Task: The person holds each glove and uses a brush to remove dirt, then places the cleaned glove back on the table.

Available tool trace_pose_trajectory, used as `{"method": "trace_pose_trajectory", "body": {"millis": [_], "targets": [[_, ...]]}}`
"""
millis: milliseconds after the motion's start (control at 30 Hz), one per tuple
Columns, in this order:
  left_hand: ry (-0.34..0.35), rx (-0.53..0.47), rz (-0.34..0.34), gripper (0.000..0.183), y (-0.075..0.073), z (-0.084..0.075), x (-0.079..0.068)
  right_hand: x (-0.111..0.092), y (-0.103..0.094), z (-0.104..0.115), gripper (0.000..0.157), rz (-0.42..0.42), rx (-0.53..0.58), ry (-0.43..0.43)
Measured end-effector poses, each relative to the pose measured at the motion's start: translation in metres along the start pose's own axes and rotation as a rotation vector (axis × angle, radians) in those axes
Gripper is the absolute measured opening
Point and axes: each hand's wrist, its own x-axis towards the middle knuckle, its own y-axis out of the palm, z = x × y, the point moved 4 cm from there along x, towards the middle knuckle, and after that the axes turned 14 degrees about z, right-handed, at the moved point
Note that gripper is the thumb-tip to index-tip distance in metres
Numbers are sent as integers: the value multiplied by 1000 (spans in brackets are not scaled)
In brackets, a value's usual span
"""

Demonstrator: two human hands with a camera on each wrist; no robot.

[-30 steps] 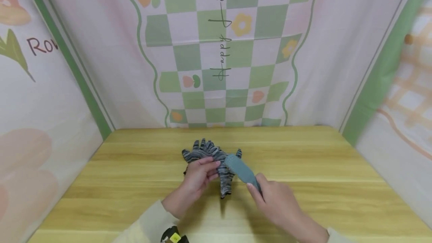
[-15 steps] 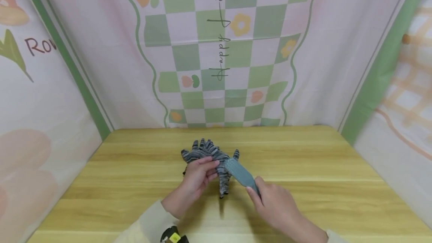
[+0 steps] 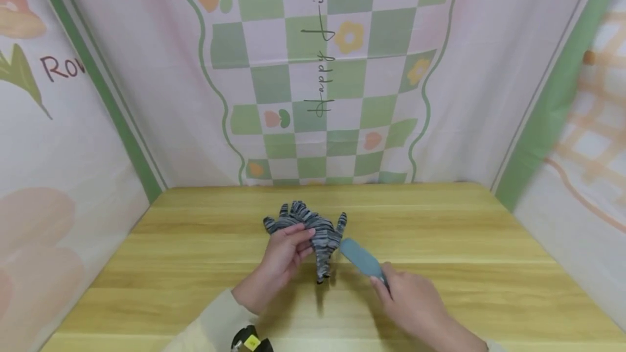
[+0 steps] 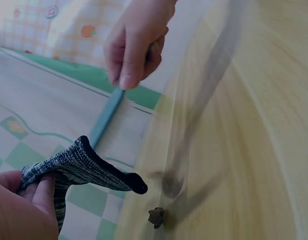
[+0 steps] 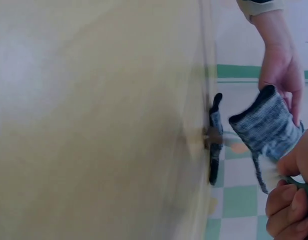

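Observation:
My left hand (image 3: 286,251) pinches a grey-and-black striped knit glove (image 3: 324,235) between thumb and fingers, holding it up over the table. Its dark-edged cuff (image 4: 113,170) hangs down and its thumb sticks out to the right. My right hand (image 3: 411,292) grips the handle of a blue-grey brush (image 3: 363,259). The brush head, with pale bristles (image 5: 270,172), is close beside the right edge of the glove. Behind the left hand, a second striped glove (image 5: 216,142) lies on the table, partly hidden in the head view.
A wood-grain table (image 3: 440,221) lies below, with a printed curtain (image 3: 342,86) at its back and cloth walls on both sides. In the left wrist view a small dark lump (image 4: 156,217) is on the table. A black wristband (image 3: 251,340) is on the left wrist.
The brush has moved from over the glove, near its thumb, down and right to beside its edge. The left hand has shifted slightly left, tilting the glove a little.

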Motion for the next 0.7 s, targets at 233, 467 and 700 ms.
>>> {"method": "trace_pose_trajectory", "body": {"millis": [233, 467, 700], "targets": [[-11, 22, 7, 31, 1, 3, 0, -2, -16, 2, 24, -148, 26, -51], [-29, 25, 14, 14, 6, 4, 1, 3, -22, 15, 23, -199, 69, -113], [-37, 32, 29, 14, 12, 4, 0, 6, -17, 20, 20, -146, 155, -118]]}}
